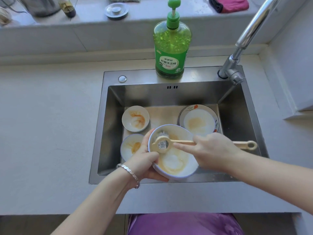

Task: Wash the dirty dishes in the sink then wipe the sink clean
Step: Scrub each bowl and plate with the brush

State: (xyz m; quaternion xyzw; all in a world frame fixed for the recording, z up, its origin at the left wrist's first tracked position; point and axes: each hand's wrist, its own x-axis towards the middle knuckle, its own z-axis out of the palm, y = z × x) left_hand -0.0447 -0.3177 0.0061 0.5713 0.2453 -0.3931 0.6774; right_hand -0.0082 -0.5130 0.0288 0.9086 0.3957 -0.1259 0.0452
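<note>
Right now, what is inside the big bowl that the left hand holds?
Inside the bowl, gripped by the left hand, sits the round head of the brush held by the right hand, over yellowish residue. The head covers the bowl wall under it.

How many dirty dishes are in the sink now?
4: a saucer back left, a dish front left, a flowered plate back right, and a bowl gripped by the left hand. Others may lie hidden beneath.

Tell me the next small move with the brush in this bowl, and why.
Probably sweep the brush head down over the yellow residue in the bowl. The left hand holds the bowl tilted by its rim, the right hand grips the brush handle, and the head sits near the upper wall, above that residue.
</note>
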